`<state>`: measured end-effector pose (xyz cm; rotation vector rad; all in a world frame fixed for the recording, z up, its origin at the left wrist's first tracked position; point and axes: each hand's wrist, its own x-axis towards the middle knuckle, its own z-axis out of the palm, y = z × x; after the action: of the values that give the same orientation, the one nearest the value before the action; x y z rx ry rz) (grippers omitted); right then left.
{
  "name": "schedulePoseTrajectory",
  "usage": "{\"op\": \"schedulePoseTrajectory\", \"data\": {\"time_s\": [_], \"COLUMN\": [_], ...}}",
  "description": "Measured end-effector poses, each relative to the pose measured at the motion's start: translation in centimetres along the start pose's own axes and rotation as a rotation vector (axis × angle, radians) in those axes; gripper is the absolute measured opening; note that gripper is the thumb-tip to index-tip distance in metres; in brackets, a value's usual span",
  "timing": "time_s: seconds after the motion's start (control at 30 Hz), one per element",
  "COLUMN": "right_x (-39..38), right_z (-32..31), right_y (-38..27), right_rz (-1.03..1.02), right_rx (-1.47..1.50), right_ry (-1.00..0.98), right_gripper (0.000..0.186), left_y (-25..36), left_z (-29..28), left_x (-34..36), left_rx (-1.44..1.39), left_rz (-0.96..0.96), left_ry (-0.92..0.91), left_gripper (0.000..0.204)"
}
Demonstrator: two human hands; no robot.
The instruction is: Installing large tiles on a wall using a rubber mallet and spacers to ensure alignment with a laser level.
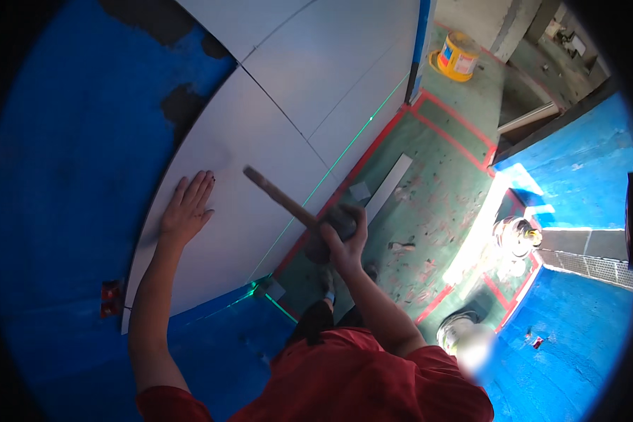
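Note:
My left hand (184, 211) lies flat with its fingers stretched out on a large pale wall tile (239, 141), near the tile's left edge. In my right hand (348, 246) is a mallet with a dark, rounded head, somewhat blurred. My fingers wrap around it at the head end, and its wooden handle (281, 195) points up and left toward the tile face. Whether the handle's tip touches the tile I cannot tell. A green laser line (309, 197) runs along the lower part of the tiled wall. Above and beside this tile sit more pale tiles (359, 70) with thin dark joints.
Blue-coated wall (70, 162) with dark patches borders the tile; a red socket box (110, 299) is set in it. On the green floor are a white strip (390, 186), a small tool (401, 247), a yellow bucket (457, 58) and another bucket (457, 329).

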<state>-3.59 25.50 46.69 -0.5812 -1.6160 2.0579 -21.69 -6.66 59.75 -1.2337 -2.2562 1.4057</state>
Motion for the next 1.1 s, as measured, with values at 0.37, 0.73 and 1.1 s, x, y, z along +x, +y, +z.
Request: {"op": "schedulePoseTrajectory", "data": {"time_s": [0.37, 0.73, 1.1], "right_x": [-6.7, 3.4, 8.2], "right_z": [-10.1, -9.2, -3.6], "right_y": [0.7, 9.4, 12.3], "right_rz": [0.17, 0.105, 0.188], "right_rx": [-0.039, 0.133, 0.122], "right_ry": [0.068, 0.133, 0.12], "right_gripper": [0.056, 0.059, 0.062], "left_y": [-2.1, 0.9, 2.1], "left_z": [-2.1, 2.2, -2.9], "left_x": [-1.7, 27.6, 28.8], "left_rx": [0.105, -0.812, 0.22], "left_rz": [0.024, 0.543, 0.462], "left_ry": [-0.082, 0.42, -0.102], "left_gripper": [0.089, 0.094, 0.089]}}
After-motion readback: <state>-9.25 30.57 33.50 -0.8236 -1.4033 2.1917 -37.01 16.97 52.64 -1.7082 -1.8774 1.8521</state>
